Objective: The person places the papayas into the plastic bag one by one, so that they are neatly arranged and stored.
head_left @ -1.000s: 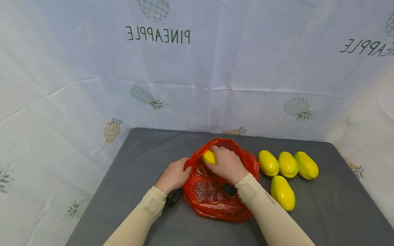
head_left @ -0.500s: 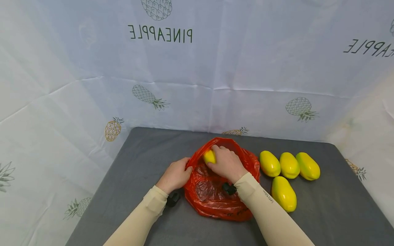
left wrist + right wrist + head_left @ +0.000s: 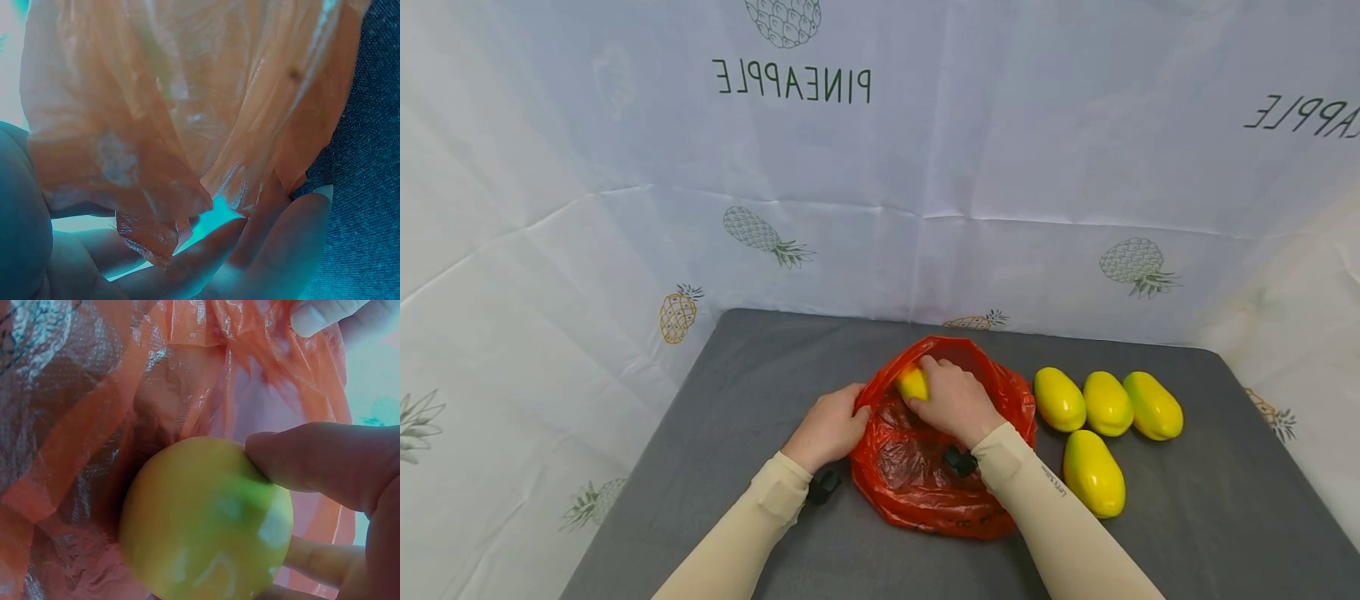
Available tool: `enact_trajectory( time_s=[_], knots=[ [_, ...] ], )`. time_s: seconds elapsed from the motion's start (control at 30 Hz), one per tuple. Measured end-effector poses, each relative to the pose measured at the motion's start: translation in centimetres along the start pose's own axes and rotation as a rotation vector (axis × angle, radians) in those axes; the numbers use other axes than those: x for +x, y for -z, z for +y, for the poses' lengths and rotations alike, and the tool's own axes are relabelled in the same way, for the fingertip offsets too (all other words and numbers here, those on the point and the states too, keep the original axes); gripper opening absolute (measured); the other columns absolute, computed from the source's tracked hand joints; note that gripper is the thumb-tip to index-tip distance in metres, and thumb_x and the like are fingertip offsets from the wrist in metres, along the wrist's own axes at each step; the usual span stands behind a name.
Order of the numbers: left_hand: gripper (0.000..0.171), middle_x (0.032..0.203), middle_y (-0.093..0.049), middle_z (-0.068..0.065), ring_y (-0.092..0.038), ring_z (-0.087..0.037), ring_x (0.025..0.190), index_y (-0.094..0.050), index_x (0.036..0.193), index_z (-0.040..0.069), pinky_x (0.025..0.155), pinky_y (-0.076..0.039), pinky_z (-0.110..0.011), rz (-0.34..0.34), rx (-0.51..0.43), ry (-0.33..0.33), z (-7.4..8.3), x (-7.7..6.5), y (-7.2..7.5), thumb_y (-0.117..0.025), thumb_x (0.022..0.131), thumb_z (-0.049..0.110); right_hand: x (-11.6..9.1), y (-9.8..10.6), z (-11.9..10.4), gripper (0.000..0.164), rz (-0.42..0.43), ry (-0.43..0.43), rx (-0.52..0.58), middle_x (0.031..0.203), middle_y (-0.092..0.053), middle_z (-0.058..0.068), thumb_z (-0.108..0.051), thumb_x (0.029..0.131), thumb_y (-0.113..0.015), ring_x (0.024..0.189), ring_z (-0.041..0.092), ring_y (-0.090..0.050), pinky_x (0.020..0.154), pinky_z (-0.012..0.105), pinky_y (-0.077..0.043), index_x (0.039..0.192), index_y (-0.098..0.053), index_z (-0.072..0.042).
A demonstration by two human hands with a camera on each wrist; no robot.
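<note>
A red plastic bag point(image 3: 917, 475) stands with its mouth spread on the dark grey table. My left hand point(image 3: 825, 427) pinches its left rim between thumb and fingers; the left wrist view shows the thin film point(image 3: 156, 112) gathered at the fingertips. Inside the bag's mouth, my right hand point(image 3: 955, 402) grips a yellow mango point(image 3: 913, 383). The right wrist view shows the same mango point(image 3: 206, 519) with a greenish patch, the thumb on its upper side and fingers around the far side. The bag's film lies close behind the fruit.
To the right of the bag, three yellow mangoes point(image 3: 1105, 404) lie side by side, and another mango point(image 3: 1093, 475) lies nearer, beside the right forearm. A white cloth with pineapple prints point(image 3: 1015, 167) hangs behind the grey table point(image 3: 767, 358).
Both hands keep almost the same place, the left on the bag's rim and the right on the mango. The head view has shifted very slightly.
</note>
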State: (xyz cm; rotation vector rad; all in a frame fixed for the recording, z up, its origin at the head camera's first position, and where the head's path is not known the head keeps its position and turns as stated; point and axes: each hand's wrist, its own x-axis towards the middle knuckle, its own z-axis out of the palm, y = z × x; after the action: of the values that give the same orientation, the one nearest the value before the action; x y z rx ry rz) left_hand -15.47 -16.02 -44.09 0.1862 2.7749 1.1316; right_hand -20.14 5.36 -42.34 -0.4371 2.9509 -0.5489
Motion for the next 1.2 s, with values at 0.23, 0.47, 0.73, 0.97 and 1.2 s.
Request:
enact_trajectory(
  time_s=[0.23, 0.47, 0.73, 0.97, 1.2],
  knots=[
    [0.037, 0.122, -0.077, -0.015, -0.072, -0.021, 0.093, -0.065, 0.142, 0.002, 0.089, -0.064, -0.048, -0.018, -0.01, -0.013, 0.5, 0.2, -0.8, -0.062, 0.108, 0.018, -0.7, 0.4, 0.9, 0.068, -0.019, -0.023, -0.009, 0.118, -0.07, 0.013, -0.041, 0.092, -0.084, 0.084, 0.027, -0.064, 0.082, 0.046, -0.062, 0.145, -0.057, -0.007],
    [0.042, 0.128, -0.076, -0.014, -0.071, -0.021, 0.095, -0.063, 0.146, 0.003, 0.095, -0.062, -0.048, -0.017, 0.003, 0.002, 0.6, 0.1, -1.1, -0.062, 0.108, 0.02, -2.6, 3.2, 1.0, 0.075, 0.024, 0.019, -0.024, 0.139, -0.068, 0.017, -0.049, 0.095, -0.08, 0.101, 0.031, -0.071, 0.091, 0.052, -0.063, 0.152, -0.055, -0.008],
    [0.041, 0.125, -0.077, -0.012, -0.068, -0.019, 0.09, -0.064, 0.145, 0.004, 0.092, -0.061, -0.046, -0.005, 0.025, 0.001, 0.3, 0.1, -0.6, -0.062, 0.108, 0.021, -7.2, 7.0, 2.6, 0.069, 0.163, 0.055, -0.058, 0.148, -0.066, 0.017, -0.049, 0.098, -0.077, 0.112, 0.034, -0.075, 0.091, 0.054, -0.064, 0.152, -0.059, -0.01],
    [0.043, 0.134, -0.074, -0.014, -0.071, -0.026, 0.104, -0.063, 0.148, 0.005, 0.101, -0.059, -0.053, -0.006, 0.044, 0.012, -0.1, 0.0, -0.2, -0.061, 0.108, 0.022, -11.7, 8.2, 5.9, 0.065, 0.224, 0.0, -0.09, 0.143, -0.069, 0.016, -0.044, 0.097, -0.079, 0.124, 0.037, -0.07, 0.096, 0.058, -0.061, 0.147, -0.062, -0.007],
    [0.043, 0.132, -0.075, -0.014, -0.07, -0.025, 0.101, -0.062, 0.148, 0.004, 0.099, -0.059, -0.052, -0.019, 0.044, 0.009, -0.2, 0.0, -0.3, -0.061, 0.108, 0.022, -15.7, 8.3, 9.0, 0.07, 0.212, -0.15, -0.118, 0.144, -0.066, 0.024, -0.048, 0.097, -0.078, 0.122, 0.045, -0.068, 0.091, 0.067, -0.059, 0.149, -0.06, -0.005]
  ],
)
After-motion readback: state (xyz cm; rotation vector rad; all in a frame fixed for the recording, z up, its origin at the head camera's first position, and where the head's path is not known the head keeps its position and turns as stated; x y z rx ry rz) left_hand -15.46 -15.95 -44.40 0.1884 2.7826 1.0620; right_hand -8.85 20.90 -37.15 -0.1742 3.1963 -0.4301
